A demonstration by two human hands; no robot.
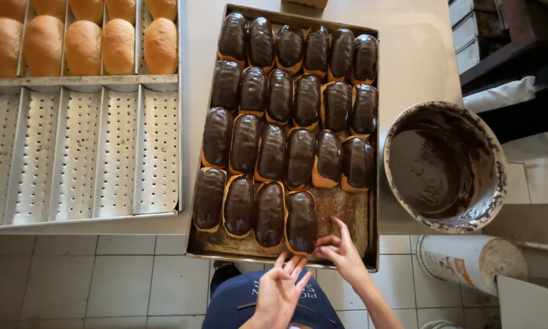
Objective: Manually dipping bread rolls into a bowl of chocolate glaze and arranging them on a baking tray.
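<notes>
- Dark chocolate glaze covers every bun on the baking tray (371, 256): three full rows of six, then a fourth row of four at 6 o'clock.
- The right hand (345, 254) has its fingers spread and its fingertips touching the newest glazed bun (301, 220) at the row's end; it grips nothing.
- The left hand (279, 291) hovers open just off the tray's near edge, palm up, empty.
- By my judgement the tray is nearly full: bare metal for about two buns remains at 4 o'clock.
- Plain buns (82, 42) wait in the perforated rack (79, 152) at 10 o'clock.
- The chocolate bowl (444, 164) stands at 3 o'clock, partly emptied.
</notes>
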